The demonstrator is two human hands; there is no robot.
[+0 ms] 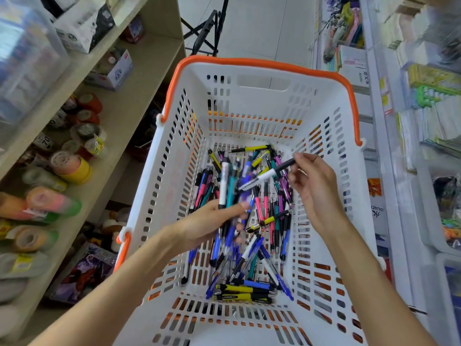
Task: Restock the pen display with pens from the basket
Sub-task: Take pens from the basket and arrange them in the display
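A white perforated basket point(324, 101) with orange handles stands below me, its bottom covered with several loose pens point(249, 258) in blue, pink, teal, yellow and black. My left hand point(212, 221) reaches in from the left and grips a small bunch of pens point(225, 188), among them a white one and a teal one, pointing up. My right hand point(314, 186) is over the right side of the pile and pinches a black-and-white pen point(267, 174) that slants down to the left. The pen display is not in view.
A beige shelf unit point(119, 113) on the left holds rolls of tape point(72, 166) and boxes. White shelves point(389, 156) with stationery packs run along the right. A black folding stand point(207, 31) is on the floor beyond the basket.
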